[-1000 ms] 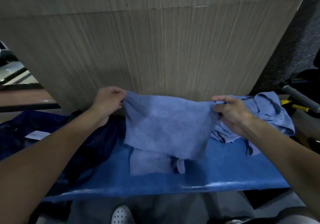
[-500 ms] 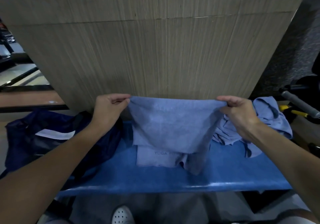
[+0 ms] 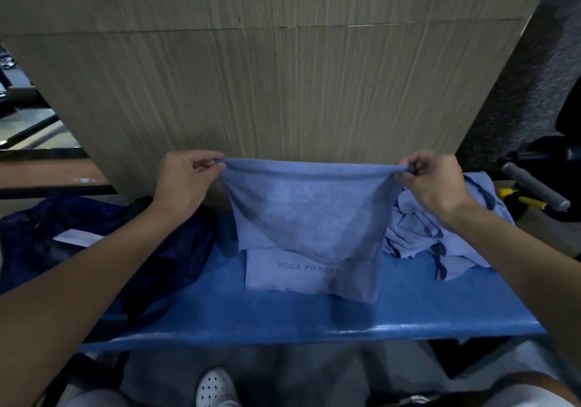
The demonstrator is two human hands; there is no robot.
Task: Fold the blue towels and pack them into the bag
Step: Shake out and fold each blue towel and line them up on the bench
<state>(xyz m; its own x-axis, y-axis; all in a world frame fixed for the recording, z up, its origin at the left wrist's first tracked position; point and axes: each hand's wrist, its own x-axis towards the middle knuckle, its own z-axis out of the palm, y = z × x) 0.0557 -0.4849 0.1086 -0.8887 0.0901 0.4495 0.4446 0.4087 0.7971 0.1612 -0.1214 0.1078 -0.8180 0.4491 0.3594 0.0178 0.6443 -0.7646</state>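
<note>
A light blue towel (image 3: 308, 211) hangs stretched between my two hands above the blue bench (image 3: 283, 318). My left hand (image 3: 185, 180) pinches its upper left corner and my right hand (image 3: 430, 180) pinches the upper right corner. Its lower part, printed YOGA FITNESS, lies on the bench. A pile of crumpled blue towels (image 3: 440, 233) sits to the right, partly behind my right forearm. The dark navy bag (image 3: 94, 243) lies slack on the bench at the left, under my left forearm.
A wood-grain wall panel (image 3: 283, 92) rises directly behind the bench. Grey and yellow handled gear (image 3: 534, 192) lies at the far right. A white perforated shoe (image 3: 217, 387) shows on the floor below the bench's front edge.
Both hands have spread apart and lifted, pulling the towel's top edge taut. The lower part has settled flat on the bench, showing its lettering.
</note>
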